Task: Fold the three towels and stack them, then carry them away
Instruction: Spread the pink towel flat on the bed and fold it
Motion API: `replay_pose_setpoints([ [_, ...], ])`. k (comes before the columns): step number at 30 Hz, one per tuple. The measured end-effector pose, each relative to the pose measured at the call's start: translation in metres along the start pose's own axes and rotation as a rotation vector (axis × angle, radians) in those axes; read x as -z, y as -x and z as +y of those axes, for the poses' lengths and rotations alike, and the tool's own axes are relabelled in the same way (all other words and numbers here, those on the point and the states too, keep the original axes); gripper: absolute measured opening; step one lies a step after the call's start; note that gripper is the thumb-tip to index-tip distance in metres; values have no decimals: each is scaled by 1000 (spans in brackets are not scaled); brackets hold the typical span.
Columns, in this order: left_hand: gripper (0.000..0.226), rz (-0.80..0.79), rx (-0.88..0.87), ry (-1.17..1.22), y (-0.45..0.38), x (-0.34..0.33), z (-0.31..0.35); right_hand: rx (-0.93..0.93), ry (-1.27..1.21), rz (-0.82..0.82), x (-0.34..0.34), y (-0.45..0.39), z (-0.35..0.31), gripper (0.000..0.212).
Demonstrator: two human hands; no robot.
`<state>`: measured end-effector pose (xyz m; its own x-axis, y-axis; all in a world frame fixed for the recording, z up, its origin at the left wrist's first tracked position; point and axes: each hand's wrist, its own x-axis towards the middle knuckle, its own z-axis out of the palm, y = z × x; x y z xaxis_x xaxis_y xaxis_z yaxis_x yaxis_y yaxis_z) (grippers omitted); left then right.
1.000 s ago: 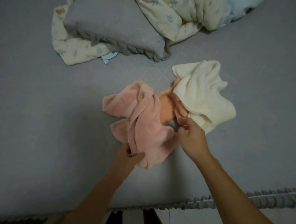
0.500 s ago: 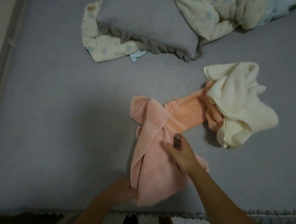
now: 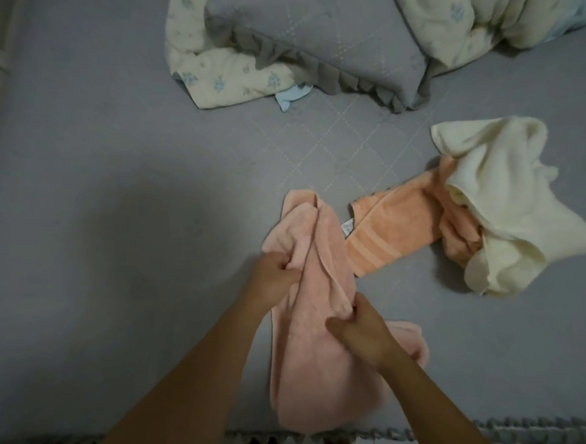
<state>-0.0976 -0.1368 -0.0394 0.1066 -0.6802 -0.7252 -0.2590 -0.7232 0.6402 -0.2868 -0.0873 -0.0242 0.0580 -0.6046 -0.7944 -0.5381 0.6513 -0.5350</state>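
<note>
Head view, left hand (image 3: 274, 272) and right hand (image 3: 363, 332) pinching pink towel (image 3: 310, 370), orange towel (image 3: 393, 235) half-hidden under cream towel (image 3: 512, 207)

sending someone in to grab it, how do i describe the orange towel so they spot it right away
On the grey bedspread, look right of the pink towel that both hands are gripping. The orange towel lies flat there, its far end tucked under the crumpled cream towel. It is the only one with ribbed stripes along its end and a small white tag.

Pink towel (image 3: 314, 353); orange towel (image 3: 394, 228), striped border; cream towel (image 3: 505, 207); grey quilted bedspread (image 3: 116, 176); floral cream quilt (image 3: 225, 77).
</note>
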Motion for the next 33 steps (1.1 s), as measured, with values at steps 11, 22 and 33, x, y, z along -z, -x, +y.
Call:
replay_pose_setpoints([
  [11,33,175,-138,447,39,155,25,473,-8,187,-29,3,-202,11],
  [22,26,192,-34,328,92,124,-26,219,54,-9,-42,19,-121,26],
  [33,43,399,-54,120,55,109,-90,132,23,150,-60,-12,-71,65],
])
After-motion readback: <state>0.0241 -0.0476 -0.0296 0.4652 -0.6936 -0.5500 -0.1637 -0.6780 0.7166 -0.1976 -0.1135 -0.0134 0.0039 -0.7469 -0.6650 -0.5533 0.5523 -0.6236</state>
